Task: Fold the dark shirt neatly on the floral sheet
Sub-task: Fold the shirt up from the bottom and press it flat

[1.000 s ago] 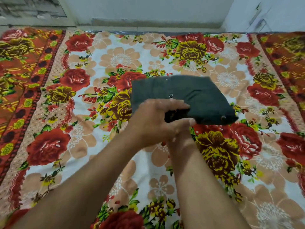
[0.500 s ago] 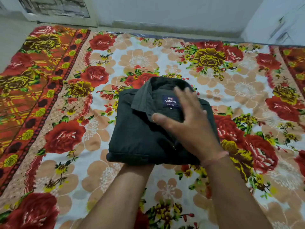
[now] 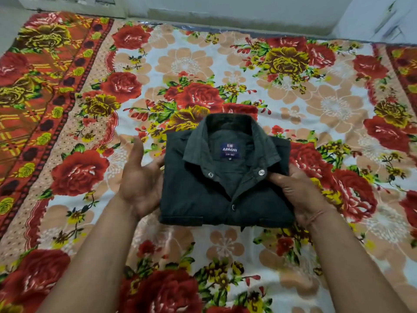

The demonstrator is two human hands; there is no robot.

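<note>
Folded dark shirt (image 3: 203, 195) sits between both hands, front up, collar (image 3: 228, 123) on the side away from the wrists. Left hand (image 3: 140, 186): palm against the shirt's left edge, fingers hidden under the fabric, thumb (image 3: 135, 152) upright and off the cloth. It reads as a wide, loose support with no pinch visible. Right hand (image 3: 300, 195): thumb (image 3: 279, 177) on top beside a snap (image 3: 261, 172), fingers hidden beneath the right edge, so it pinches that edge. Underside is hidden, so I can't tell if the shirt rests on the floral sheet (image 3: 316, 109) or is just off it. Label (image 3: 229, 150) reads ARROW; the small print below is illegible. Both forearms are cut off by the bottom frame edge. Shirt's near hem is straight, with a small tab hanging by the right wrist. Bare sheet lies outboard of each hand and beyond the collar up to the wall (image 3: 225, 7). Orange border (image 3: 33, 98) is well outboard of the left hand. The frame cuts the sheet off on both sides.
</note>
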